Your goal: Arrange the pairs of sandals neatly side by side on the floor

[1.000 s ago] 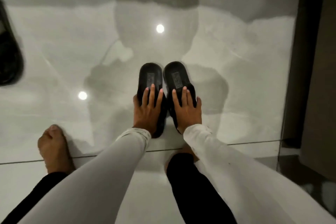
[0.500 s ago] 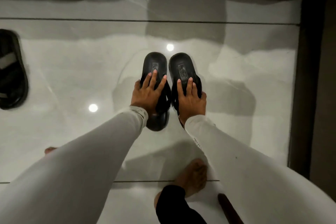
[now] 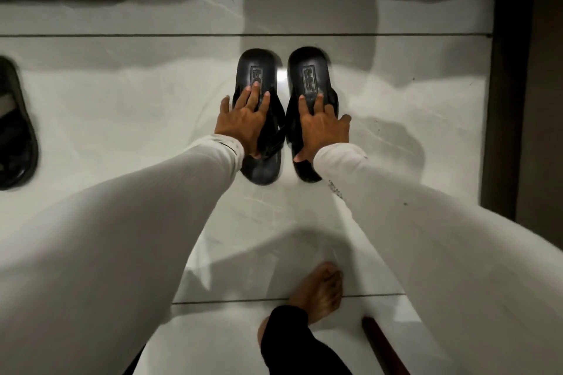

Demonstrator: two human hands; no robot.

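Two black sandals lie side by side on the pale glossy floor (image 3: pixel 122 119), both pointing the same way, with a narrow strip of floor showing between them at the far end. The left sandal (image 3: pixel 259 76) sits under the left hand (image 3: pixel 240 122), which lies flat on it with fingers spread, the fingertips reaching the stamped patch on the footbed and the palm covering the strap area. The thumb shows at the near inner edge of that hand, close to the strap, but whether it hooks the strap cannot be told. The right sandal (image 3: pixel 310 76) sits under the right hand (image 3: pixel 323 128), likewise pressed flat with fingers extended toward the far end and the thumb splayed out to the right over the floor. Neither hand is curled around its sandal. Both forearms wear white sleeves (image 3: pixel 152 222) reaching in from the near side. A bare foot (image 3: pixel 320 292) stands on the floor near the viewer, well apart from the pair. At the far left edge another dark sandal (image 3: pixel 15 131) lies alone, partly cut off.
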